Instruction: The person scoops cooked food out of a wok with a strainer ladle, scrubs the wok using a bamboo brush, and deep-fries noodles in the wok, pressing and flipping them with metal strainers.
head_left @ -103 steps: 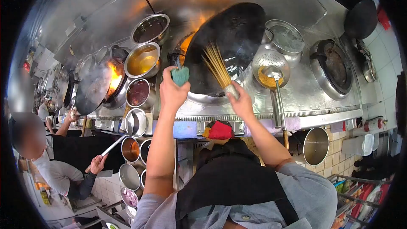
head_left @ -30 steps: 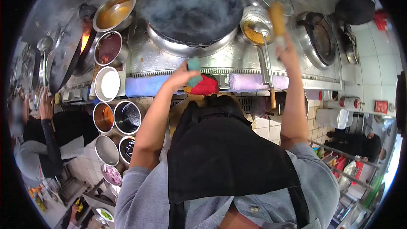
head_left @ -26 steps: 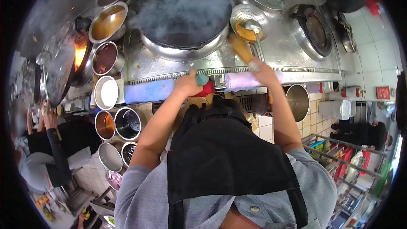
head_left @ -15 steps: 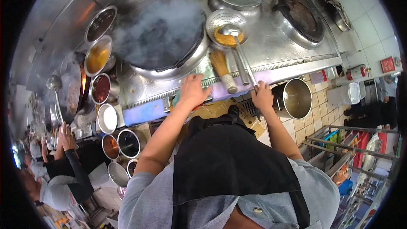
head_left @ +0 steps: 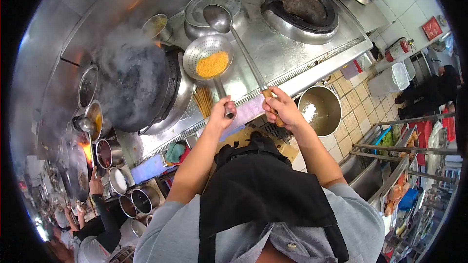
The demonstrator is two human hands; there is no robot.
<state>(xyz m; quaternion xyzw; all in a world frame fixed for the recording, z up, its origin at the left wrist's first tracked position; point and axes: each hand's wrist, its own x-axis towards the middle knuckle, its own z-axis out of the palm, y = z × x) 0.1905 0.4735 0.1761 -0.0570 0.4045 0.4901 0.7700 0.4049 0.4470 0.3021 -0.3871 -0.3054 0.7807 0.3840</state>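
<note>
My left hand [head_left: 224, 113] is wrapped round the handle of a perforated strainer [head_left: 196, 50], whose bowl holds a heap of yellow-orange food [head_left: 212, 64]. My right hand [head_left: 282, 108] grips the wooden handle of a long metal ladle [head_left: 218, 18]. The ladle's bowl is over the near part of a round, glass-like lid or water-filled pot [head_left: 207, 6]. Left of the strainer a black wok [head_left: 134, 87] gives off smoke. A bamboo brush [head_left: 203, 101] lies between the wok and my left hand, its handle mostly hidden.
Another burner ring [head_left: 302, 7] is at the upper right. A large metal pot [head_left: 319, 112] stands below the counter's front edge [head_left: 312, 70]. Bowls of sauce and several pots line the left. A co-worker's hand [head_left: 96, 185] holds a ladle there, near a flame. Racks [head_left: 404, 151] stand at the right.
The view has swung right. My left hand, earlier on a green cloth, now holds the strainer. My right hand has put down the brush and lifted the ladle out of the strainer.
</note>
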